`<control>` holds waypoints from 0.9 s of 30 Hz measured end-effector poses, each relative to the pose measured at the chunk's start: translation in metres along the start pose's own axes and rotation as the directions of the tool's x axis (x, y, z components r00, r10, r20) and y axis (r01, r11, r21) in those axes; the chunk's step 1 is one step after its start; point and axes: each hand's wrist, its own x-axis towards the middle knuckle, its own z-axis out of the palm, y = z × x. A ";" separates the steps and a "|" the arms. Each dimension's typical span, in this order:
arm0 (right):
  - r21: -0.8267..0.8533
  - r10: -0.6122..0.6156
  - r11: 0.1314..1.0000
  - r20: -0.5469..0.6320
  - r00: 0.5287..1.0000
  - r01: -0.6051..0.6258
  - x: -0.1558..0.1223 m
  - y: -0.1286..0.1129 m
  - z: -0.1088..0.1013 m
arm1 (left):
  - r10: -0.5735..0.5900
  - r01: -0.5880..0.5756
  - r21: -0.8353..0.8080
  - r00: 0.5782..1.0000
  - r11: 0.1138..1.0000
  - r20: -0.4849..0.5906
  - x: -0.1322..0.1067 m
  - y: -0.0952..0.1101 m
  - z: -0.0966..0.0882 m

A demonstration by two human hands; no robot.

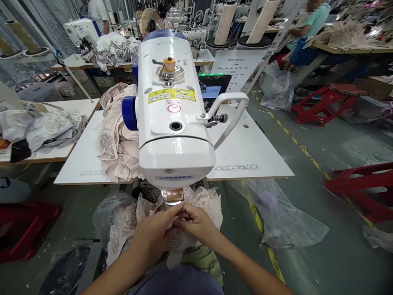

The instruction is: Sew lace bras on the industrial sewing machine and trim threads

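Along the sewing table's (pixel 251 151) left half, a heap of beige garments (pixel 119 139) reaches the front edge, with white surface between it and the front-left corner. Below that edge, the left hand (pixel 155 231) has its fingers closed on the pale lace garment (pixel 208 200), under the sewing machine's (pixel 175 151) head. The right hand (pixel 196 223) pinches the same lace, thumb against fingers, just beside. Bare tabletop stretches from the machine to the front-right corner.
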 end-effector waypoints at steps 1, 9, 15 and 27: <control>-0.023 0.012 1.000 -0.010 1.000 -0.013 0.001 0.004 -0.001 | -0.019 0.019 0.026 1.000 0.999 0.004 -0.002 -0.005 0.000; -0.397 -0.180 0.903 -0.004 0.984 0.164 -0.007 0.003 -0.010 | -0.002 0.017 0.252 0.998 0.968 -0.060 -0.014 -0.004 0.003; -0.572 -0.433 0.737 0.008 0.901 0.359 -0.018 -0.006 -0.007 | 0.331 -0.292 0.180 0.912 0.939 -0.244 -0.013 -0.001 -0.008; -0.298 -0.166 0.944 -0.056 0.985 0.142 -0.006 -0.042 -0.010 | -0.238 0.251 -0.417 0.968 0.874 0.084 0.012 -0.008 -0.033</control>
